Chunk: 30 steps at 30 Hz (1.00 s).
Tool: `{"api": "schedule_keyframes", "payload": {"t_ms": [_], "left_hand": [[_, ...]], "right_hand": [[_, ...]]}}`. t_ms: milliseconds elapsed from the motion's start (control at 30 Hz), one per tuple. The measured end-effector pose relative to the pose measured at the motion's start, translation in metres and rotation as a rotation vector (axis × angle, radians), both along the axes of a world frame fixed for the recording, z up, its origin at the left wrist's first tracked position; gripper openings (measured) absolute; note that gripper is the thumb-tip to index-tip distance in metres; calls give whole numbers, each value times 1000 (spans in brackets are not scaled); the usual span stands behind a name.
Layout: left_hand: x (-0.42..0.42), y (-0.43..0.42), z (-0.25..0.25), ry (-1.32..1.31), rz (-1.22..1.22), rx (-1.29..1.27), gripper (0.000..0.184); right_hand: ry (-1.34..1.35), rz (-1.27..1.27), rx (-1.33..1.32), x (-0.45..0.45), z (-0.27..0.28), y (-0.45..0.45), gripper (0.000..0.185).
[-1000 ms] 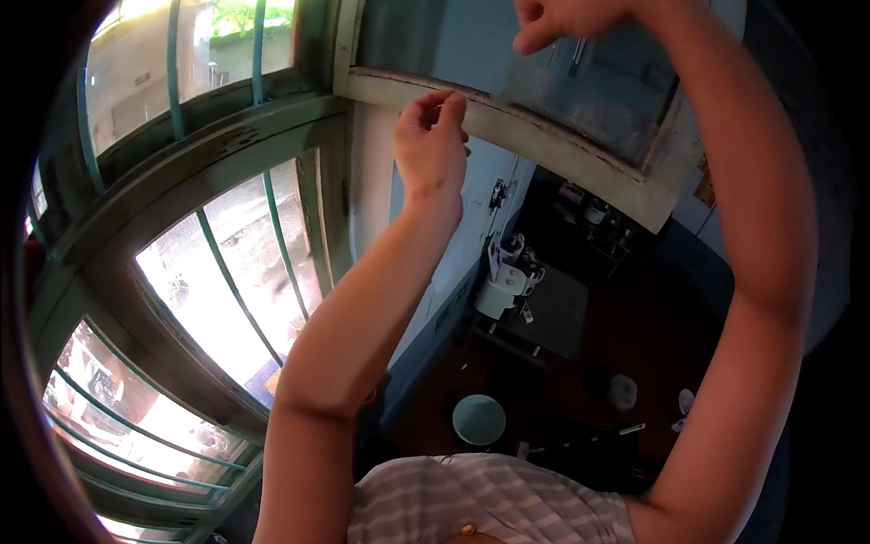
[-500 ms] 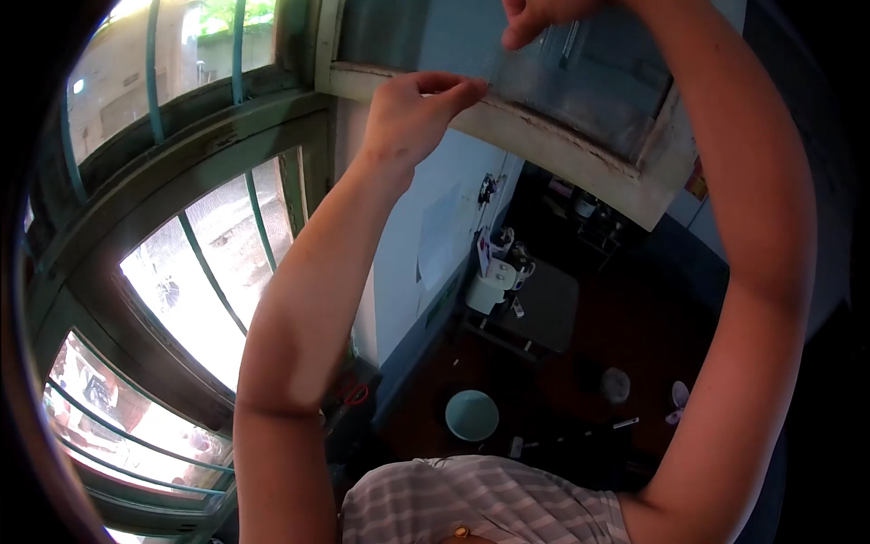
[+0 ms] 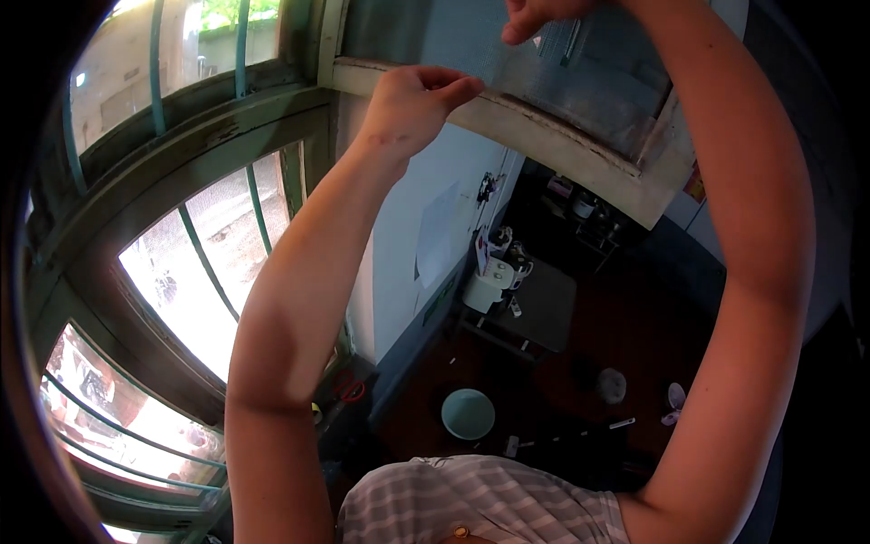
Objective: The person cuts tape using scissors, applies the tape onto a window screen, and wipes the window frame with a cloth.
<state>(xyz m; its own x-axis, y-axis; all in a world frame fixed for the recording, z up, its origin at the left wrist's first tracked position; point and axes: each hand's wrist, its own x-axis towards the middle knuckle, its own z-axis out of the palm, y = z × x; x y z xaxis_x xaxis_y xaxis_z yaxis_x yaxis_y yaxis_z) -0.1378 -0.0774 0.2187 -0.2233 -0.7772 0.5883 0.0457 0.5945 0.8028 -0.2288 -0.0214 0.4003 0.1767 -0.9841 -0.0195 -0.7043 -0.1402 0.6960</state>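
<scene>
Both my arms are raised to an open window sash with a worn, cream-painted wooden frame (image 3: 553, 150) and a dim glass pane (image 3: 435, 45). My left hand (image 3: 417, 107) is at the frame's lower rail, thumb and fingertips pinched together. Whatever is between those fingertips, if anything, is too small to make out. Higher up, my right hand (image 3: 548, 11) is in front of the glass, closed, and partly cut off by the top edge of the view. What it may hold is hidden.
Barred windows (image 3: 195, 263) line the left side. Far below are a dark table (image 3: 548, 304) with a white appliance (image 3: 487, 286), a pale green basin (image 3: 468, 414) on the floor, red-handled scissors (image 3: 350, 390) and slippers (image 3: 675, 399).
My left hand has shifted very slightly up and left, still pinched. My right hand stays nearly in place. The view has tilted a little.
</scene>
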Motion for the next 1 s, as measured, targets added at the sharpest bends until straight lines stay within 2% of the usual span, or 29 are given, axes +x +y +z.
{"api": "schedule_keyframes", "payload": {"t_ms": [100, 200, 300, 400, 500, 600, 800, 900, 1000], "left_hand": [[-2, -4, -1, 1, 16, -33, 38], [-2, -11, -2, -23, -3, 0, 37], [-3, -18, -4, 36, -41, -15, 41], [-2, -12, 4, 141, 14, 91, 45], [0, -5, 10, 162, -90, 143, 47], [-2, -2, 8, -9, -3, -7, 40], [-5, -12, 8, -27, -30, -2, 27], [-7, -18, 8, -42, -24, -40, 26], [-6, -21, 11, -85, -32, -29, 27]], "right_hand": [[10, -13, -3, 1, 0, -1, 42], [-5, 78, -17, -6, 0, -8, 42], [53, -39, -59, -4, -1, -17, 43], [60, -74, -63, 1, 1, -14, 44], [17, -26, -24, 5, 2, -1, 45], [54, -74, -108, 6, -4, -6, 45], [32, -31, -57, 7, -7, -2, 46], [115, -37, -171, 2, -17, -16, 44], [120, -24, -176, 0, -19, -17, 41]]}}
